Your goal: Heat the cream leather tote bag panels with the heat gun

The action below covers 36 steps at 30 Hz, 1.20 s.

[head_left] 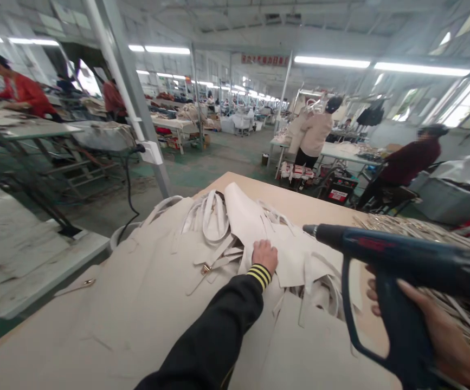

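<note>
My right hand [442, 330] is wrapped round the grip of a dark blue heat gun [405, 257], whose nozzle points left over the table. My left hand [265, 255], in a black sleeve with a yellow-striped cuff, has its fingers curled on a cream leather-like panel [245, 214] atop the pile. Its fingertips are partly hidden. Around it lie more cream bag pieces [145, 303] with looped straps [214, 219] and a small gold-coloured metal fitting [206, 269]. Another rolled strap [322, 295] shows to the right of that hand.
Bundles of thin straps [454, 254] cover the table's right side behind the heat gun. A metal post [131, 92] rises past the table's far left edge, a black cable [129, 189] hanging from it. Several people work at other tables; one in beige [314, 130] stands ahead.
</note>
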Each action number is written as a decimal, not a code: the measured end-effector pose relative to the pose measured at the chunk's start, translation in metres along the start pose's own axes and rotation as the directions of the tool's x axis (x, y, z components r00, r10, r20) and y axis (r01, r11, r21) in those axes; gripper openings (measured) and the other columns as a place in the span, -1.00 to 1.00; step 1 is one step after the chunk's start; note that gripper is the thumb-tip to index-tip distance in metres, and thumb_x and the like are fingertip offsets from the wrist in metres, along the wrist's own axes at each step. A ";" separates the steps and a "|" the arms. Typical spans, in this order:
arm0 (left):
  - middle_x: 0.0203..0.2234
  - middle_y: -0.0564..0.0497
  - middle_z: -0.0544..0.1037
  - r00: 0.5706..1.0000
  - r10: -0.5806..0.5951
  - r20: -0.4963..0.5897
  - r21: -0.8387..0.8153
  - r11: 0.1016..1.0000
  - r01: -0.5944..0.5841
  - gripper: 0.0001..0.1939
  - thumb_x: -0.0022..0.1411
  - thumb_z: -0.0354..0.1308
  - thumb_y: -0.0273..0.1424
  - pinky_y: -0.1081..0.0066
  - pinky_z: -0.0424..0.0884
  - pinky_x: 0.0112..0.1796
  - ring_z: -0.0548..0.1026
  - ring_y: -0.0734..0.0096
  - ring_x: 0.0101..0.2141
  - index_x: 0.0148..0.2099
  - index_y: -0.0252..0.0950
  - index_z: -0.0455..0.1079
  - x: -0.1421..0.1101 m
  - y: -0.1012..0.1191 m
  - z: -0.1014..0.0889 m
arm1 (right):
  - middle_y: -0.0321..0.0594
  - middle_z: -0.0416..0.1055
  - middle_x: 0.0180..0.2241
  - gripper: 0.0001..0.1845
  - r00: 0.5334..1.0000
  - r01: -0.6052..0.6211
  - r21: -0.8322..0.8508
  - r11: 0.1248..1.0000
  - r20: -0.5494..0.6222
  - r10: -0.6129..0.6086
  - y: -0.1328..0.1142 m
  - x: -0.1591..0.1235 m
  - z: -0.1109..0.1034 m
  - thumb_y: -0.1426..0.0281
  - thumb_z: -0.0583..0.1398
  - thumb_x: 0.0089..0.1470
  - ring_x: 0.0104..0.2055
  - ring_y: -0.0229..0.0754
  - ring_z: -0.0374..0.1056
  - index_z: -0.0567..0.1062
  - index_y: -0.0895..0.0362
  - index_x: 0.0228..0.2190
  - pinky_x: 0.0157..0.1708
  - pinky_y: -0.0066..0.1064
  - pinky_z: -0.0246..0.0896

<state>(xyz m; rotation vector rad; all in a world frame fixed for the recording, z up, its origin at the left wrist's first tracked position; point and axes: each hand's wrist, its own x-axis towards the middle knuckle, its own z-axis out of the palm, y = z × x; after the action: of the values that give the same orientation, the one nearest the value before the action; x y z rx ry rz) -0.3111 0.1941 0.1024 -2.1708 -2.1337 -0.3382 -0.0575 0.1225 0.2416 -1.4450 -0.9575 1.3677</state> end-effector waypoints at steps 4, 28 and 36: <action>-0.12 -0.19 0.32 0.999 0.048 0.000 0.002 0.999 -0.048 -0.65 0.04 0.09 -0.30 0.14 0.07 -0.06 0.19 0.14 -0.09 -0.12 -0.37 0.30 -0.012 -0.027 0.019 | -0.18 0.45 -0.50 -0.82 0.964 -0.002 0.057 0.998 0.265 -0.013 -0.012 0.060 0.050 0.35 0.13 0.00 -0.53 -0.22 0.38 0.45 0.18 -0.34 -0.58 -0.47 0.38; -0.15 -0.17 0.31 0.994 0.071 -0.085 0.020 0.997 -0.070 -0.73 0.12 -0.03 -0.38 0.16 0.07 -0.06 0.18 0.17 -0.10 -0.14 -0.38 0.30 -0.017 -0.034 0.033 | -0.15 0.43 -0.64 -0.79 0.959 0.031 -0.210 0.977 0.280 0.030 -0.023 0.133 0.129 0.34 0.13 0.02 -0.67 -0.25 0.33 0.40 0.24 -0.51 -0.72 -0.51 0.29; -0.16 -0.18 0.31 0.996 0.066 -0.055 -0.002 0.998 -0.066 -0.73 0.12 -0.03 -0.38 0.16 0.05 -0.05 0.18 0.18 -0.11 -0.14 -0.38 0.29 -0.017 -0.034 0.030 | -0.14 0.43 -0.63 -0.78 0.950 0.042 -0.183 0.982 0.311 0.018 -0.018 0.141 0.133 0.32 0.16 -0.01 -0.64 -0.24 0.34 0.40 0.25 -0.52 -0.66 -0.47 0.33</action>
<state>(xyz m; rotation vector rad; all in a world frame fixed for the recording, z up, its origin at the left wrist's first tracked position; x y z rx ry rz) -0.3418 0.1841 0.0666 -2.2016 -2.0293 -0.3926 -0.1768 0.2753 0.2192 -1.3794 -1.3268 1.5607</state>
